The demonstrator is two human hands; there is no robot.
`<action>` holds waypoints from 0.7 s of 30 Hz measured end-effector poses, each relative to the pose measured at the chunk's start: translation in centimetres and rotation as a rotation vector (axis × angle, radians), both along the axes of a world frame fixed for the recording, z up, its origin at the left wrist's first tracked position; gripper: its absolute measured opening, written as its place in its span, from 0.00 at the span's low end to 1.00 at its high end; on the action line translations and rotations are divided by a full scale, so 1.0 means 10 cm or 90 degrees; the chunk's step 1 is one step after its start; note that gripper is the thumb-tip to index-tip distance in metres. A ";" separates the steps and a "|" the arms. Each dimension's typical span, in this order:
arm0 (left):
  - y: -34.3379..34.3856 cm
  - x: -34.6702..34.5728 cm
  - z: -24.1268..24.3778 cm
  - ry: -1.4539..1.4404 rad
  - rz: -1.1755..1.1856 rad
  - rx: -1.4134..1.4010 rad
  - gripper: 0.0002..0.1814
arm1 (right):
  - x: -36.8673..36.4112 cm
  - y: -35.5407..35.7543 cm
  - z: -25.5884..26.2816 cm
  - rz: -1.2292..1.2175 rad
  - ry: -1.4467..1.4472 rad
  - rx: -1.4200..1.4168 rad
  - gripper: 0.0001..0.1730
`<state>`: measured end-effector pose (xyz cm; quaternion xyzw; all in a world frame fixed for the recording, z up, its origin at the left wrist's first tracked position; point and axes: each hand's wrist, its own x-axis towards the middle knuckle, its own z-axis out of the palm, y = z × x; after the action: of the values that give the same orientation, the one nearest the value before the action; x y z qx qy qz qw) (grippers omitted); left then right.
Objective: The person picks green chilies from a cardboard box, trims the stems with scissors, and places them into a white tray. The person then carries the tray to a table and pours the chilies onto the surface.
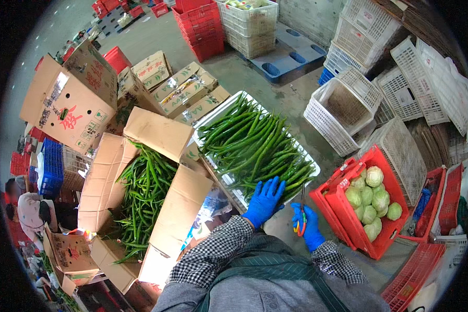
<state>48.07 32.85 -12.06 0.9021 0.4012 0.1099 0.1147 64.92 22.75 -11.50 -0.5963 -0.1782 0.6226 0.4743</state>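
Observation:
My left hand, in a blue glove, lies palm down on the near edge of a heap of long green chili peppers. Its fingers are spread over the pods, and its palm is hidden. The peppers fill a white plastic crate and lie mostly side by side. Just right of the crate's near corner, my gloved right hand grips scissors with red and yellow handles, blades pointing away from me. To the left, an open cardboard box holds a tangled pile of more green peppers.
Red crates with round green-white vegetables stand close on my right. White crates are stacked beyond, near a blue pallet. Closed cartons lie behind the pepper crate. A person is at far left.

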 end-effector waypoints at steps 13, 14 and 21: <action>0.04 -0.07 0.03 0.024 -0.046 0.007 0.46 | 0.07 0.09 -0.01 -0.023 0.086 0.000 0.15; 0.03 -0.08 0.01 0.014 -0.046 0.007 0.46 | 0.06 0.09 0.01 -0.005 0.062 0.011 0.15; -0.05 -0.20 0.19 -0.036 -0.059 -0.006 0.43 | -0.09 0.20 0.25 0.077 -0.036 0.026 0.14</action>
<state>46.04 32.39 -10.17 0.9157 0.3564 0.1279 0.1349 64.04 24.80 -8.99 -0.5919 -0.2396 0.6296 0.4425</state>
